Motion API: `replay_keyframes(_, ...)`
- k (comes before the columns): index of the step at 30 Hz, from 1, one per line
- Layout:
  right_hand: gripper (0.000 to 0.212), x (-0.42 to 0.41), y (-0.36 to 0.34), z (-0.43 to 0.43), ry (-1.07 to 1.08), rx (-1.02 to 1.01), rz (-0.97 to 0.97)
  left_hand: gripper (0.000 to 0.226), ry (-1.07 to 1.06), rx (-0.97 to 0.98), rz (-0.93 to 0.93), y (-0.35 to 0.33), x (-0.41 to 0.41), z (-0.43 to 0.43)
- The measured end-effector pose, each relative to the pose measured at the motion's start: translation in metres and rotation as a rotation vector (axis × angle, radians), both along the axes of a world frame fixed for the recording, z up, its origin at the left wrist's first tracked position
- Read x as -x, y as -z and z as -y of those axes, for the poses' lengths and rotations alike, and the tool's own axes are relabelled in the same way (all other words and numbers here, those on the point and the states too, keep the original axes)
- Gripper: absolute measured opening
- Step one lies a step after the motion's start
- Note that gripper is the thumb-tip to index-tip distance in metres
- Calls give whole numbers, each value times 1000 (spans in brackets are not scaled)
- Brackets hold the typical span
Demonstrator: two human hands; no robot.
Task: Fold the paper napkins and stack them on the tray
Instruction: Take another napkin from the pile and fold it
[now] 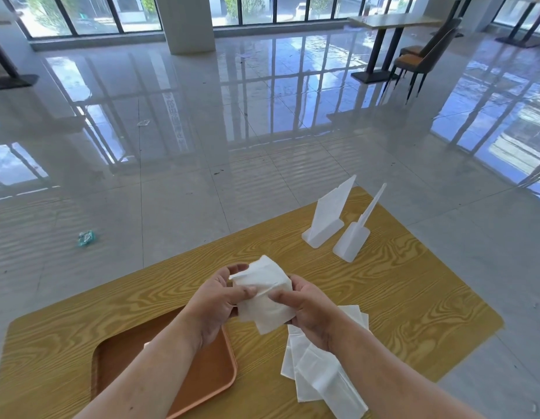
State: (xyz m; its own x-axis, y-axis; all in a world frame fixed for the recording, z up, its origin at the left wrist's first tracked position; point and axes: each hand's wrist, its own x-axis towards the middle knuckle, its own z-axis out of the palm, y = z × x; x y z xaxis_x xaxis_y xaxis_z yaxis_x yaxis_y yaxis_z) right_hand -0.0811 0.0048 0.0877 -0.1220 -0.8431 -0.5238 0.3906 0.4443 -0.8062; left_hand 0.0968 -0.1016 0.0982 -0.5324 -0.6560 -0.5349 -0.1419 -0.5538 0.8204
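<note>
Bare left hand (215,303), bare right hand (311,313), short plain nails on the fingers (246,290), forearms (135,379) uncovered throughout, scattered small dark flecks

This looks like a canteen or restaurant hall. Beyond the wood-grain desk (383,297) spreads a wide, glossy tiled floor (202,116). Far past the desk stand a dining table (392,21) with padded chairs (426,60), a white pillar (188,22) and tall windows (256,9). On the desk lie an orange serving tray (208,373) and two white plastic stands (329,216).
</note>
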Motion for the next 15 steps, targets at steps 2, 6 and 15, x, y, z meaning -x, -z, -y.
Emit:
replay_keyframes(2,74,0,0,2,59,-13,42,54,30,52,31,-3,-1,0)
replay_keyframes(6,99,1,5,3,45,-21,-17,53,89,120,53,-6,-2,1)
replay_keyframes(15,93,0,-7,8,-44,-14,-302,55,69,49,-9,-4,-4,5)
